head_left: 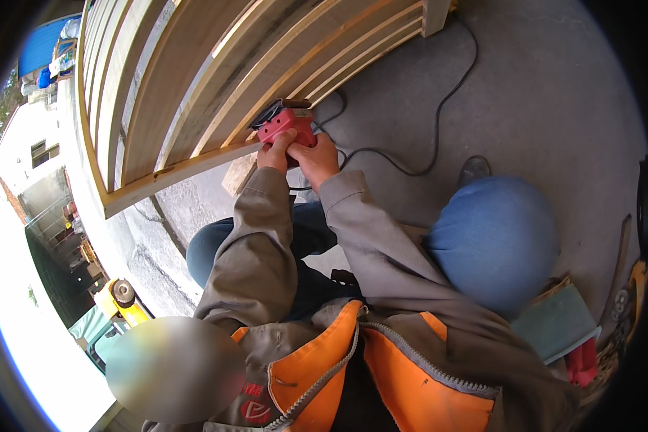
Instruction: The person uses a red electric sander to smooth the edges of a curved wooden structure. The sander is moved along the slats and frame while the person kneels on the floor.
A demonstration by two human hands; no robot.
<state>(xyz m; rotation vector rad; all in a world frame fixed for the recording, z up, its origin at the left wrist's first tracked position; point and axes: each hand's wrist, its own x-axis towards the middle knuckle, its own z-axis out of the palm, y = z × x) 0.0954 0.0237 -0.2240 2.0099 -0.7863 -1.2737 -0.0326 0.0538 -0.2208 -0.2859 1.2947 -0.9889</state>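
Note:
Both my hands are wrapped round a red power sander [289, 124] with a black base. My left hand [274, 153] grips its near left side, thumb on the red housing. Close beside it, my right hand [318, 160] closes round the right side of the body. The black base meets the edge of a slatted wooden frame [187, 160], where its slats join the near rail. My hands and the housing hide much of the contact. A wood block [237, 175] sits under the rail, just left of my wrists.
A black cord [436, 137] loops across the grey concrete floor [554, 93] right of the sander. My bent knee in blue jeans [493, 241] is at the right. A greenish box [560, 324] stands at lower right. Outside at left is a yellow vehicle [128, 306].

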